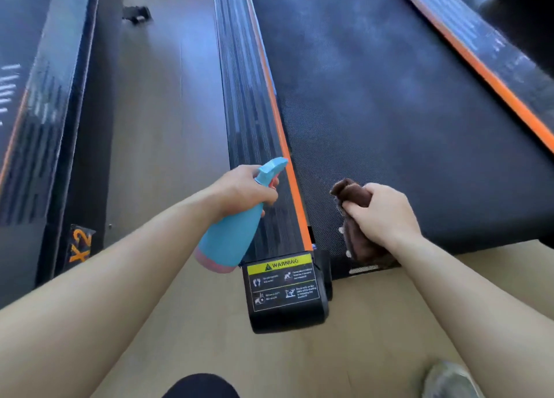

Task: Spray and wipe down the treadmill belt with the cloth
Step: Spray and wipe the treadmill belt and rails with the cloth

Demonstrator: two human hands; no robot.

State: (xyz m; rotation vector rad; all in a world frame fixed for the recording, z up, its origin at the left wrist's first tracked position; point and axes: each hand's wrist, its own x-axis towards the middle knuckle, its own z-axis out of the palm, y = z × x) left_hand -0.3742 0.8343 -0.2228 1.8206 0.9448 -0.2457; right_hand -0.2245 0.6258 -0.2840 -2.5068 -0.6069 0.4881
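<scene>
The black treadmill belt (pixel 389 103) runs away from me between two orange-edged side rails. My left hand (pixel 242 192) grips a blue spray bottle (pixel 232 232) with a pink base. It hangs over the left side rail (pixel 254 121), its nozzle pointing up and right toward the belt. My right hand (pixel 380 211) holds a bunched brown cloth (pixel 349 193) at the near left corner of the belt. Part of the cloth hangs below the hand, over the belt's rear edge.
A rail end cap with a yellow warning label (pixel 283 289) sticks out toward me on the wooden floor (pixel 168 127). A second treadmill (pixel 45 112) stands to the left. The right side rail (pixel 485 64) crosses the upper right. My shoe (pixel 446 379) shows at the bottom right.
</scene>
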